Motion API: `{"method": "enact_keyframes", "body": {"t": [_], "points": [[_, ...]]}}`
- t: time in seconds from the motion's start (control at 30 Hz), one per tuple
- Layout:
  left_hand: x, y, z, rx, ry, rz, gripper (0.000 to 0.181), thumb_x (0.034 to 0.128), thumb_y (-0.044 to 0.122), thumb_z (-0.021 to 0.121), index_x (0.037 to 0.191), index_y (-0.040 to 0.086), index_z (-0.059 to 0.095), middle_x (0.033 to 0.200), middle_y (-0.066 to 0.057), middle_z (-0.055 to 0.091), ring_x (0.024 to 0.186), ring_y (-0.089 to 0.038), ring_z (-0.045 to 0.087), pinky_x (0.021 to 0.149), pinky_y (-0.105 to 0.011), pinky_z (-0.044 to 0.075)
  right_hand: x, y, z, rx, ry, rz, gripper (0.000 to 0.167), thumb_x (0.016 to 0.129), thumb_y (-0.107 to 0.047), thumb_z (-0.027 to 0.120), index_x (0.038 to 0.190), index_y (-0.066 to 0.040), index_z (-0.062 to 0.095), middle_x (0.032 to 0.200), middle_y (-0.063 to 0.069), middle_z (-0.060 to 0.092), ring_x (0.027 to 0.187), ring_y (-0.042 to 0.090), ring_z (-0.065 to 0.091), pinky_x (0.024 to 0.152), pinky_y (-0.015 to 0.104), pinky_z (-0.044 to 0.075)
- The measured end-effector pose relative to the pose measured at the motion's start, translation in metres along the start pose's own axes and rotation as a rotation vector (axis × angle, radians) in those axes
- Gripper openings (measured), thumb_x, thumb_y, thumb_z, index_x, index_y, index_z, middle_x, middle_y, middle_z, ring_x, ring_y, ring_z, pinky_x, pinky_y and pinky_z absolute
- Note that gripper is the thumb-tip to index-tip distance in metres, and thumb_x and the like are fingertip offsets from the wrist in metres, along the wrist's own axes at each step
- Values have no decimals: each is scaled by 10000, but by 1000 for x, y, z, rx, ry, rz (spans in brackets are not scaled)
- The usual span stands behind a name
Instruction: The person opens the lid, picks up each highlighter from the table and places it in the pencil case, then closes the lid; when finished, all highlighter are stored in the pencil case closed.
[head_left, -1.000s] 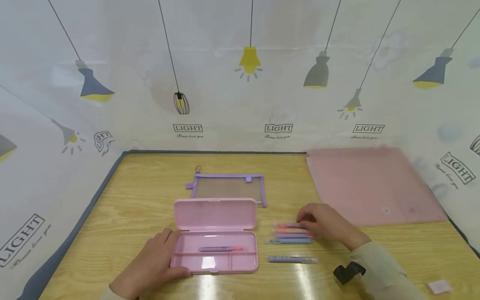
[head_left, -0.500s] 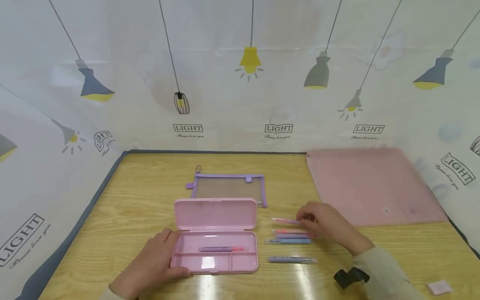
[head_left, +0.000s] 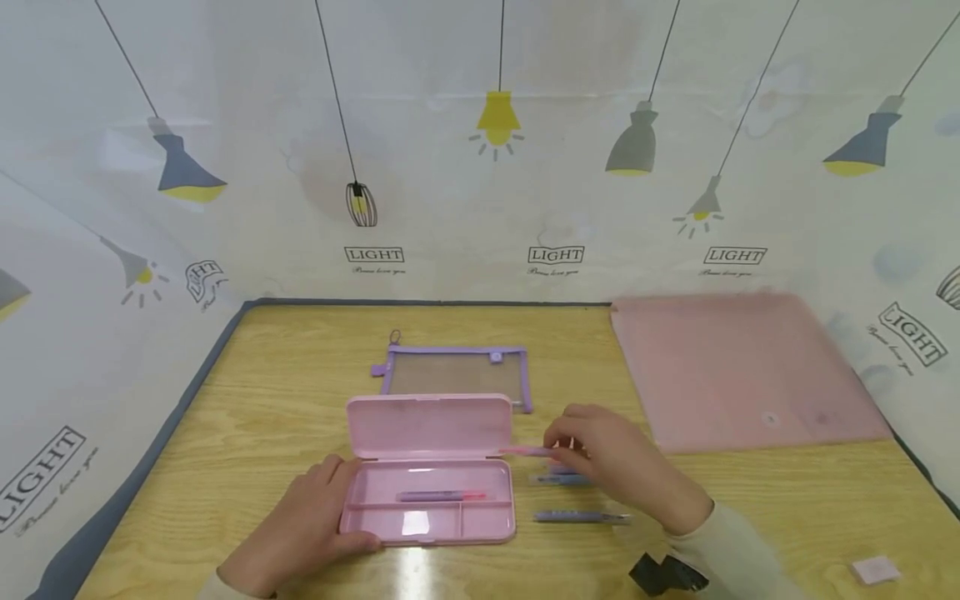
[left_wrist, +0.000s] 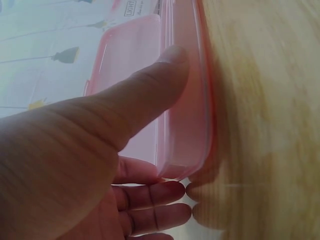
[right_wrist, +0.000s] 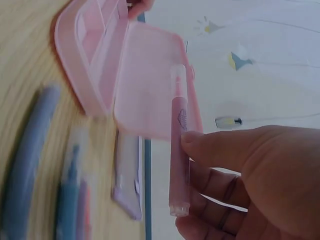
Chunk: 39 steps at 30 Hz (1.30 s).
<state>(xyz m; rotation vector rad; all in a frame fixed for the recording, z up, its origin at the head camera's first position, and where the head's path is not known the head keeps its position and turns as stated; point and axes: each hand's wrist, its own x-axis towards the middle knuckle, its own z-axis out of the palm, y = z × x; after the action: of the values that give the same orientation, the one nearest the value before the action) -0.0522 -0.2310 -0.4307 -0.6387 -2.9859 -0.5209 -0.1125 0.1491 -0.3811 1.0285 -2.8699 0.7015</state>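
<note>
The pink pencil case [head_left: 487, 527] lies with its lid raised, and one purple pen with a pink tip [head_left: 442, 497] rests in its rear compartment. My left hand [head_left: 303, 521] grips the case's left end, thumb along the front side in the left wrist view. Between thumb and fingers, my right hand [head_left: 626, 462] pinches a pinkish pen [right_wrist: 179, 155], held just right of the lid. Partly under that hand lie several pens, one of them blue [head_left: 558, 479]. Nearer the front edge is a grey-purple pen [head_left: 573, 517].
Behind the case lies a mesh pouch with purple edging [head_left: 457, 351]. A pink sheet or folder [head_left: 750, 375] covers the back right of the table. A small pink block [head_left: 875, 570] sits at the front right. Below the right wrist is a black object [head_left: 667, 575].
My right hand has lifted a pen from the group and moved it left towards the case lid. The left hand stays on the case.
</note>
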Motion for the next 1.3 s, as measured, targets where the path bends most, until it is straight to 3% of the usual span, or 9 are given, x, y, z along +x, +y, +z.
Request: {"method": "enact_keyframes", "body": {"t": [0.33, 0.6, 0.8, 1.3], "points": [[1, -2, 1, 1, -1, 6, 905, 671, 638, 772, 1320, 54, 535, 997, 9, 549, 863, -92, 468, 781, -358, 450, 25, -29, 39, -38, 50, -131, 22, 878, -157, 717, 867, -162, 698, 808, -76, 617, 755, 53, 566, 702, 231, 492], [1, -1, -1, -1, -11, 0, 899, 678, 637, 771, 1315, 47, 536, 1003, 4, 545, 863, -94, 459, 780, -355, 443, 40, -49, 64, -113, 21, -97, 41, 915, -183, 678, 887, -162, 700, 863, -65, 639, 820, 96, 561, 781, 287, 507], [1, -1, -1, -6, -11, -1, 893, 683, 640, 767, 1314, 52, 535, 1002, 6, 542, 856, -92, 453, 777, -353, 438, 46, -55, 80, -190, 4, -101, 38, 895, -179, 687, 878, -196, 716, 857, -82, 632, 800, 101, 600, 768, 267, 512], [0, -1, 1, 7, 7, 12, 886, 673, 624, 777, 1304, 51, 537, 993, 7, 542, 849, -92, 457, 759, -339, 434, 45, -57, 83, -179, -5, -91, 53, 898, -197, 684, 912, -201, 734, 849, -80, 632, 767, 88, 588, 749, 255, 509]]}}
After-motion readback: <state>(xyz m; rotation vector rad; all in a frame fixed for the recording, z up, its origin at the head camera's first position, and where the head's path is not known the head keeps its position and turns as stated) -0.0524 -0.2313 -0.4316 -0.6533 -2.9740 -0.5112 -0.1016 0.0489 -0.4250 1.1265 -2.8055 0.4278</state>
